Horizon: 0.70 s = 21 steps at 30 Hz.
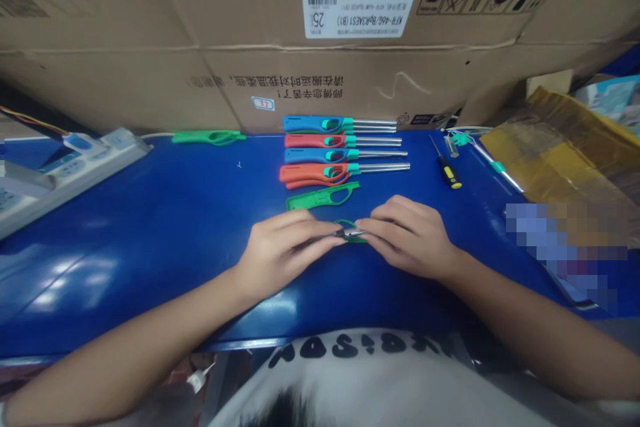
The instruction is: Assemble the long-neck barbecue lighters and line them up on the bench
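Between my two hands, near the front of the blue table, is a small silvery metal part (352, 233). The fingers of my left hand (287, 247) pinch its dark left end. My right hand (413, 237) pinches its right end. A green plastic piece (356, 239) shows partly behind and below the fingertips; how it is held is hidden. Just beyond my hands lies a green half shell (323, 197). Further back, blue and red lighters with long metal tubes lie in a stack of rows, among them a red-orange one (315, 174) and a blue one (315, 124).
A white power strip (70, 170) lies at the left, and another green shell (207, 137) at the back left. To the right are a black-yellow screwdriver (449, 172), a metal tube with teal parts (497, 165) and a taped cardboard box (575, 153). Cardboard (225, 13) stands behind.
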{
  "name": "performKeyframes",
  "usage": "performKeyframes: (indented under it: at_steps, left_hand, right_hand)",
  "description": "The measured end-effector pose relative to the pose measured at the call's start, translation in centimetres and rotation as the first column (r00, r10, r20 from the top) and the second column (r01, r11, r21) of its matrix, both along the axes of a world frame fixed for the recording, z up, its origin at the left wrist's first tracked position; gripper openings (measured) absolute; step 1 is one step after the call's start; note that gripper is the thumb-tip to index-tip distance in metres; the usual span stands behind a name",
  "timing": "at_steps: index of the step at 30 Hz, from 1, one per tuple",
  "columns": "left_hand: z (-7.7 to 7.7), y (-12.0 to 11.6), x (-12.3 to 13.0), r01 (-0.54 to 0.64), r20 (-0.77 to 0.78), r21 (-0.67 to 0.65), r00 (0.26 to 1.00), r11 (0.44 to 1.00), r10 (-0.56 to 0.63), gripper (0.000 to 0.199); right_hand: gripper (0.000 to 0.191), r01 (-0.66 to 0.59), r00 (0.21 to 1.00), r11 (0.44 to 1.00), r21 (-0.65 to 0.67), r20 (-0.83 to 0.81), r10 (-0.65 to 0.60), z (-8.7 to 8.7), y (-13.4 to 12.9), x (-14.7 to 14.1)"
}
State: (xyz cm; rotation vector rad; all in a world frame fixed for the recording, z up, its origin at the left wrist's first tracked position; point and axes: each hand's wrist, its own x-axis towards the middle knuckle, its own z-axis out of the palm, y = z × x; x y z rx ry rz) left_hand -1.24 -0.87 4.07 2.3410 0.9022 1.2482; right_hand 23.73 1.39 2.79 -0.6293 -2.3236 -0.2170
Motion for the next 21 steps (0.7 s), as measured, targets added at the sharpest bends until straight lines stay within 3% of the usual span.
performKeyframes:
  at_steps: [4, 10, 21]
  left_hand:
    - [0.4, -0.11, 0.33, -0.033, 0.053, -0.071, 0.998, 0.997, 0.037, 0.006]
    - [0.71, -0.3, 0.44, -0.053, 0.08, -0.152, 0.995, 0.987, 0.066, 0.009]
    - [0.6, -0.48, 0.56, -0.039, 0.084, -0.082, 0.995, 0.996, 0.046, 0.007]
  right_hand:
    - [0.013, 0.012, 1.0, 1.0, 0.022, -0.004, -0.012, 0.12, -0.13, -0.14]
    - [0.018, 0.018, 0.999, 1.0, 0.016, -0.027, -0.017, -0.01, -0.33, -0.18]
    - [0.011, 0.04, 0.999, 0.996, 0.083, -0.018, -0.038, 0.43, -0.55, -0.47]
